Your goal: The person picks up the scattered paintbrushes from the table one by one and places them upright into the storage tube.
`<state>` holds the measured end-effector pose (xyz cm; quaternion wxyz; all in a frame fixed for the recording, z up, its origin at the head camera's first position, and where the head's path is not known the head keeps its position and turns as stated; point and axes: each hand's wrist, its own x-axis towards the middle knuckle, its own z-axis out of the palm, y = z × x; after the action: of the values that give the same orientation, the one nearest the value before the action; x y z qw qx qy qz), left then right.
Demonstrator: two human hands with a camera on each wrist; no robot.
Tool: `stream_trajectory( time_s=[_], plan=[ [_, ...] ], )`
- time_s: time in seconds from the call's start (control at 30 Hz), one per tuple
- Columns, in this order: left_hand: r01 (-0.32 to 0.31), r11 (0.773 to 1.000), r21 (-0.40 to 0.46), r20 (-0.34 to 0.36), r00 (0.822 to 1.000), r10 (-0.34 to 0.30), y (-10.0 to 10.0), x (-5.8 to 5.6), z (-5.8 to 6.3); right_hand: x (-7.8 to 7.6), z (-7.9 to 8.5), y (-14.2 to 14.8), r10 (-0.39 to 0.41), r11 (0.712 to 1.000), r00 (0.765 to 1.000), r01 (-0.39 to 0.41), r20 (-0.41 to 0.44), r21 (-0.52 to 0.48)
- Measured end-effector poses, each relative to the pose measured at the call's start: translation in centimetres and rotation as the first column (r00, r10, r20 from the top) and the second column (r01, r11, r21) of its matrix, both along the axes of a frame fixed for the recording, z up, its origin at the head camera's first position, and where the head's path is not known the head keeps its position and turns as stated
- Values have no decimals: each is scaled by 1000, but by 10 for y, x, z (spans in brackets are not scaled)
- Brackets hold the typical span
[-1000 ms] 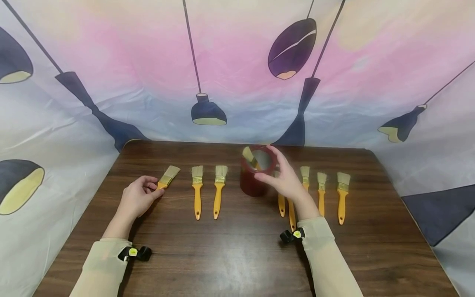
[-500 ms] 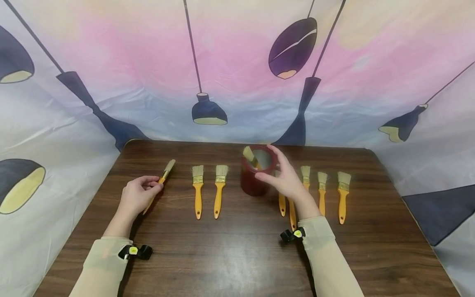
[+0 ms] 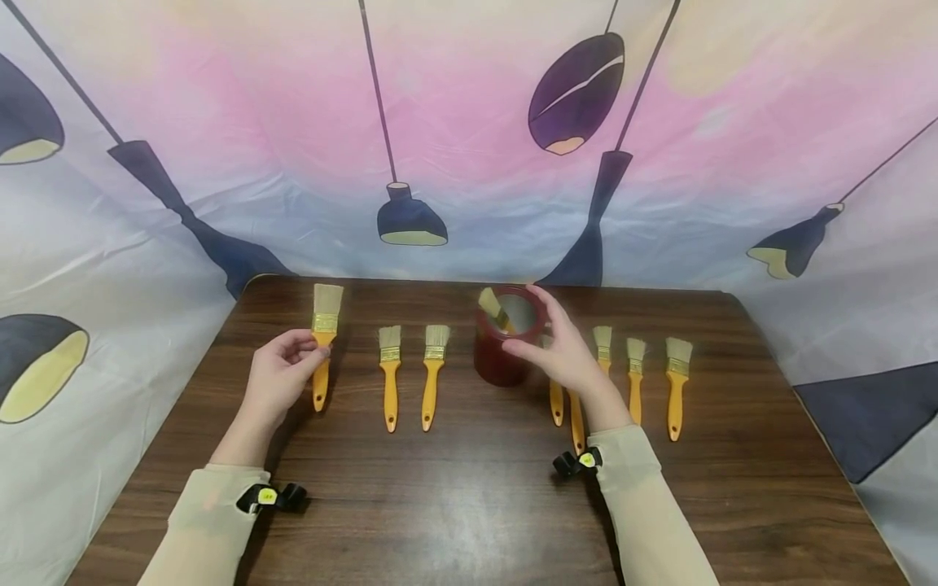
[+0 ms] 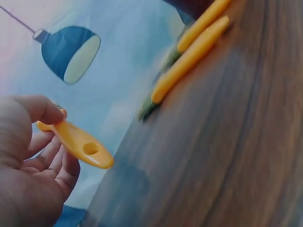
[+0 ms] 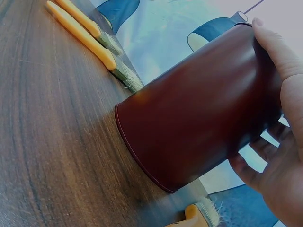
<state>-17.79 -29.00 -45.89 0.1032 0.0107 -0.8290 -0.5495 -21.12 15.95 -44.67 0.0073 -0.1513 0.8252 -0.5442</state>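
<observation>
Presently, the left grip (image 3: 278, 374) is pinching a paintbrush (image 3: 326, 321) over the left side of the counter (image 3: 425, 505), the right grip (image 3: 570, 354) is holding the cup (image 3: 498, 358), and the apparent filling step is calling for moving that paintbrush cupward.

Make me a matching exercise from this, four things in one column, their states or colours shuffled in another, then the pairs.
Column one:
1. left hand
2. right hand
3. dark red container
4. tabletop

Column two:
A. brown, with a wood-grain pattern
B. pinching a paintbrush
C. upright, another paintbrush leaning inside
D. gripping something near its rim

Pairs: 1-B, 2-D, 3-C, 4-A
</observation>
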Motion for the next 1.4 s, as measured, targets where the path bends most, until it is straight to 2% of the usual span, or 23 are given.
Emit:
stream_trajectory(
  time_s=[0.27,0.47,0.57,0.73,0.93,1.13,1.27,1.4],
  plan=[
    [33,994,106,-15,999,-32,24,-2,16,0,-1,-2,9,1000,1000,-9,17,-21],
    [89,987,137,-79,994,-78,48,-7,35,-1,-2,-2,-5,1000,1000,5,4,-19],
    [129,966,223,-123,987,-103,63,-11,46,-1,-2,-2,1,1000,1000,-1,5,-21],
    [193,909,369,-212,970,-120,97,-20,64,-2,-3,0,-1,1000,1000,1,8,-25],
    [212,886,413,-310,947,-82,138,-26,82,-1,-3,-1,-2,1000,1000,2,8,-28],
    [229,859,457,-392,919,-37,172,-31,91,0,-1,0,4,999,1000,-3,8,-33],
    [237,872,428,-423,905,-39,188,-32,92,-1,-1,0,5,1000,1000,-5,5,-30],
    [224,910,348,-417,906,-64,199,-31,91,-1,-1,0,6,1000,1000,-5,2,-25]
  ],
)
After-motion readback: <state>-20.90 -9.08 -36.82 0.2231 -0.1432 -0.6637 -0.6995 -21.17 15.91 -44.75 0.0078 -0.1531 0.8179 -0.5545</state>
